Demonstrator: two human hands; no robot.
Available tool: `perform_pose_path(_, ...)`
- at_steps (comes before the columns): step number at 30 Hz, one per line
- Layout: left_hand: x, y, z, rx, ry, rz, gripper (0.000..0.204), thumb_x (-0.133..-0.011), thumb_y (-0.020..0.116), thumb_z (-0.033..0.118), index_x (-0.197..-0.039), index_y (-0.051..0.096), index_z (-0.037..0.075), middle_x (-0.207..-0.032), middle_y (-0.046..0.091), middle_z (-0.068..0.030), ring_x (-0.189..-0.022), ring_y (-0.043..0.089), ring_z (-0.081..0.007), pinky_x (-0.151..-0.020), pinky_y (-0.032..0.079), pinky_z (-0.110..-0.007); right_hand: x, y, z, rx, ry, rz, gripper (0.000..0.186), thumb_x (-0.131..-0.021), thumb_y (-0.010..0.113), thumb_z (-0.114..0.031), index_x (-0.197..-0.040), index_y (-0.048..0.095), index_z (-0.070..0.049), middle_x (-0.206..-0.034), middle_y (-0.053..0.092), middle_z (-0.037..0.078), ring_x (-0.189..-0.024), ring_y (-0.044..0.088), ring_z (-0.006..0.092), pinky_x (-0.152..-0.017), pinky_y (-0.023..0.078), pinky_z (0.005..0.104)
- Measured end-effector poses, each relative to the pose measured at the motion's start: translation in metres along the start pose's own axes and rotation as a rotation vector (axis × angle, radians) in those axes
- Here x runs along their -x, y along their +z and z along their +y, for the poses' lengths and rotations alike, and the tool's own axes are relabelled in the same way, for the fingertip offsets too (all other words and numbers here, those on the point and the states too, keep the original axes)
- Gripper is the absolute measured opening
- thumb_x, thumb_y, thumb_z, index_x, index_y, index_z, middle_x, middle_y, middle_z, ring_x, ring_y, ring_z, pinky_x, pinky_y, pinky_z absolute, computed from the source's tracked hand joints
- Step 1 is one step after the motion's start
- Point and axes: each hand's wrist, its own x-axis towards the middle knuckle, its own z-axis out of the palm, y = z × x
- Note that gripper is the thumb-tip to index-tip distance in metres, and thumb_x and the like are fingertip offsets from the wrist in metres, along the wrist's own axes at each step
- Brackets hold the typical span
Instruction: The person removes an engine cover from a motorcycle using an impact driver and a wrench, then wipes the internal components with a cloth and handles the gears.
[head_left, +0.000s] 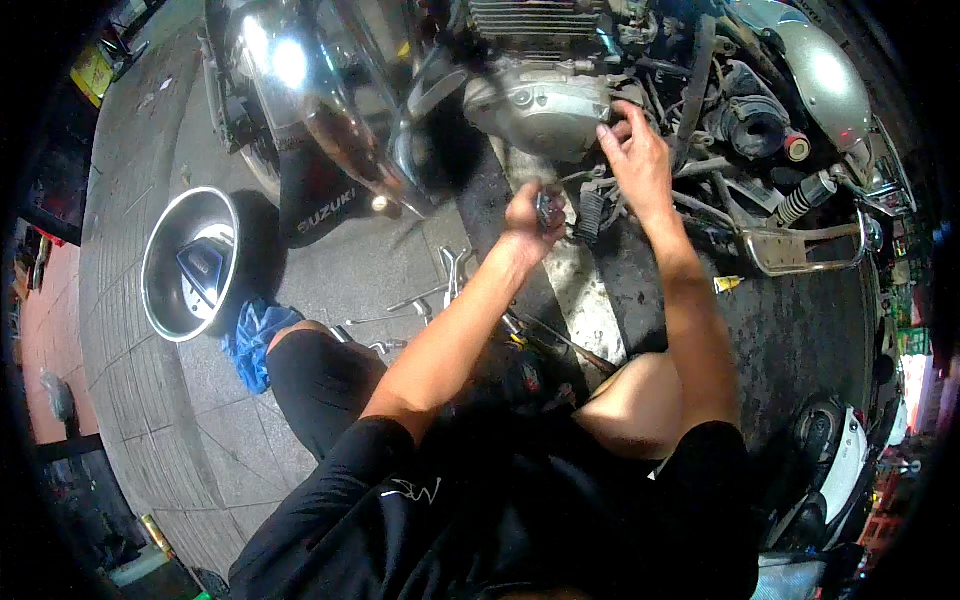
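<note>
My left hand is closed around a small metal piece, too small to identify exactly, just below the engine of a partly dismantled motorcycle. My right hand has its fingers apart, with fingertips and thumb at the right edge of the dusty silver engine cover. The finned cylinder rises above the cover. A dark ribbed foot peg sits right of my left hand. Wrenches and sockets lie on the ground left of my left forearm.
At left stand a steel basin holding a dark triangular part and a blue cloth beside my knee. A dark fairing with chrome pipes fills the upper left. A chrome frame bar juts at right; another scooter stands lower right.
</note>
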Motion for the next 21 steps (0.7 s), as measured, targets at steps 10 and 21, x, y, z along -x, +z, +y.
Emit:
perform_pose_path(10,-0.016,-0.009,0.021,0.114,0.088,-0.132,0.044,-0.099,0.037,0.047,-0.102,0.059,0.009,-0.082,0.063,-0.0054,-0.06,0.053,-0.0151,-0.05,0.042,-0.028,-0.028,0.031,-0.012,-0.024,-0.069,-0.086,0.022,-0.085,0.068,-0.013,-0.103,0.06,-0.003,-0.093,0.069,0.015,-0.084,0.069,0.0246,-0.073,0.053,0.0337)
perform_pose_path(21,-0.029,-0.039,-0.016,0.028,-0.128,-0.044,0.034,-0.095,0.047,0.04,-0.083,0.06,0.011,-0.07,0.063,-0.0035,-0.057,0.06,-0.0159,-0.049,0.05,-0.028,0.058,0.022,-0.015,-0.075,0.026,-0.553,0.021,-0.089,0.062,-0.013,-0.108,0.059,-0.004,-0.077,0.064,0.01,-0.069,0.061,0.0195,-0.065,0.048,0.0343)
